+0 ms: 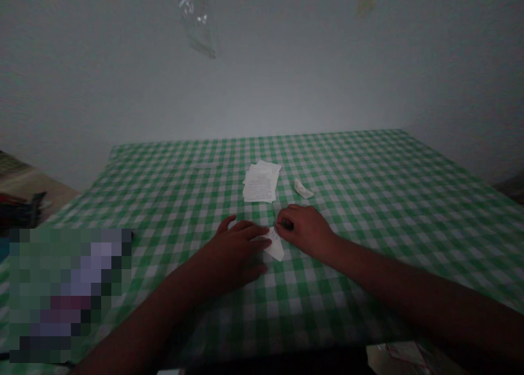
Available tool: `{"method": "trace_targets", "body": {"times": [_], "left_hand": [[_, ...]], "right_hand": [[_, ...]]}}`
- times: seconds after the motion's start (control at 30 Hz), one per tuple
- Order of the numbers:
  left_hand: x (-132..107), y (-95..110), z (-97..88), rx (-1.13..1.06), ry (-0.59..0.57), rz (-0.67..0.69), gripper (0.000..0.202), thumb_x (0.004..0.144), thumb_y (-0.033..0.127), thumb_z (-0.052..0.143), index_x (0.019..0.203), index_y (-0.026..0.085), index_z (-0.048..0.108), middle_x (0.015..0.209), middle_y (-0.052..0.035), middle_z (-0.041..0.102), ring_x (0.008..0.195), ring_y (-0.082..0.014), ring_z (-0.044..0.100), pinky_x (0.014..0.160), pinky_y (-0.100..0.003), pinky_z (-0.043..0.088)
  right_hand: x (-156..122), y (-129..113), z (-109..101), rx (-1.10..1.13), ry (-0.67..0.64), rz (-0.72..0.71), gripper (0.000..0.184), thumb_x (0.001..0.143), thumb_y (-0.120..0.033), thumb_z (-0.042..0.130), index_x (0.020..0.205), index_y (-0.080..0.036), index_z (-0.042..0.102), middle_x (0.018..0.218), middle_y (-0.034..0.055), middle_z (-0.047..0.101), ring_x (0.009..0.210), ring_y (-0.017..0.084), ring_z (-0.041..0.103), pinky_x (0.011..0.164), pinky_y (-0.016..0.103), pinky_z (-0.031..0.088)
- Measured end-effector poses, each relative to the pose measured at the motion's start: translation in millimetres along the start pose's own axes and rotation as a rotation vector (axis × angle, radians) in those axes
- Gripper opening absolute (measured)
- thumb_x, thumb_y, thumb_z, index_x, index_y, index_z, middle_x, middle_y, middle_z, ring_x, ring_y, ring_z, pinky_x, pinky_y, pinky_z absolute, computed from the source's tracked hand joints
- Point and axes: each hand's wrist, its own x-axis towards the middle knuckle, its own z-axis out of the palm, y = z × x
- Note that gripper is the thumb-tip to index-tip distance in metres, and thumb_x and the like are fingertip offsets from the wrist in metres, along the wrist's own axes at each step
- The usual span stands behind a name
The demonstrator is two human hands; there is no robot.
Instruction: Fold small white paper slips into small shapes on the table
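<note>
A small folded white paper [275, 248] lies on the green-and-white checked tablecloth [368, 189]. My left hand [233, 252] rests flat on its left part with the fingers stretched out. My right hand [305, 227] is curled, its fingertips pinching the paper's upper right edge. Part of the paper is hidden under both hands.
A stack of white printed sheets [261, 182] lies just beyond my hands. A small folded paper piece [303, 189] sits to its right. A blurred-out patch [65, 293] covers the near left of the table. A grey wall stands behind the table.
</note>
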Motion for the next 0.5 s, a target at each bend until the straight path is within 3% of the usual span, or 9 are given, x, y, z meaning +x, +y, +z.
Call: {"method": "trace_targets", "body": {"times": [0.1, 0.17, 0.3, 0.33, 0.4, 0.47, 0.5], "left_hand": [[4, -3, 1.2, -0.017, -0.003, 0.009, 0.039, 0.083, 0.029, 0.067, 0.122, 0.031, 0.062, 0.132, -0.0036, 0.058, 0.121, -0.0279, 0.051, 0.108, -0.053, 0.031], [8, -6, 2.0, -0.064, 0.001, 0.010, 0.039, 0.084, 0.027, 0.065, 0.122, 0.030, 0.063, 0.128, -0.0049, 0.058, 0.117, -0.0264, 0.053, 0.102, -0.047, 0.039], [18, -17, 1.7, -0.400, 0.045, 0.000, 0.034, 0.087, 0.025, 0.058, 0.120, 0.027, 0.066, 0.117, -0.0055, 0.062, 0.105, -0.0210, 0.058, 0.096, -0.037, 0.045], [21, -21, 1.0, -0.533, 0.073, -0.051, 0.030, 0.088, 0.027, 0.056, 0.116, 0.026, 0.068, 0.112, -0.0052, 0.064, 0.100, -0.0202, 0.060, 0.092, -0.036, 0.047], [29, -33, -1.3, -0.822, 0.218, -0.315, 0.023, 0.087, 0.031, 0.056, 0.100, 0.020, 0.072, 0.098, -0.0067, 0.067, 0.087, -0.0194, 0.062, 0.079, -0.032, 0.051], [38, -46, -4.8, -1.144, 0.510, -0.637, 0.022, 0.083, 0.031, 0.055, 0.085, 0.014, 0.069, 0.085, -0.0087, 0.066, 0.072, -0.0183, 0.062, 0.064, -0.030, 0.051], [42, -53, -6.7, -1.168, 0.575, -0.686, 0.021, 0.084, 0.029, 0.051, 0.082, 0.014, 0.066, 0.079, -0.0080, 0.064, 0.067, -0.0170, 0.061, 0.060, -0.029, 0.051]], "right_hand": [[-1, 2, 1, -0.016, 0.033, -0.027, 0.011, 0.090, -0.029, 0.058, 0.087, -0.020, 0.064, 0.081, 0.0015, 0.063, 0.078, 0.017, 0.058, 0.073, 0.031, 0.037], [-4, 4, -1, 0.019, 0.034, -0.124, 0.012, 0.091, -0.026, 0.056, 0.096, -0.019, 0.064, 0.088, 0.0034, 0.064, 0.085, 0.018, 0.059, 0.077, 0.032, 0.039], [-12, 11, -12, 0.069, -0.060, -0.363, 0.021, 0.089, -0.028, 0.059, 0.108, -0.020, 0.065, 0.102, 0.0058, 0.065, 0.095, 0.020, 0.058, 0.087, 0.036, 0.041], [-14, 12, -15, 0.061, -0.087, -0.391, 0.024, 0.089, -0.031, 0.060, 0.110, -0.020, 0.065, 0.106, 0.0063, 0.065, 0.098, 0.021, 0.057, 0.089, 0.038, 0.040], [-17, 13, -19, 0.042, -0.126, -0.414, 0.031, 0.087, -0.038, 0.064, 0.113, -0.021, 0.066, 0.111, 0.0072, 0.064, 0.102, 0.024, 0.055, 0.090, 0.040, 0.040], [-19, 12, -21, 0.021, -0.142, -0.417, 0.039, 0.084, -0.044, 0.067, 0.114, -0.020, 0.066, 0.113, 0.0083, 0.064, 0.104, 0.025, 0.054, 0.090, 0.042, 0.040], [-19, 11, -21, 0.010, -0.142, -0.415, 0.042, 0.082, -0.047, 0.068, 0.114, -0.020, 0.066, 0.114, 0.0087, 0.063, 0.104, 0.025, 0.054, 0.090, 0.042, 0.040]]}}
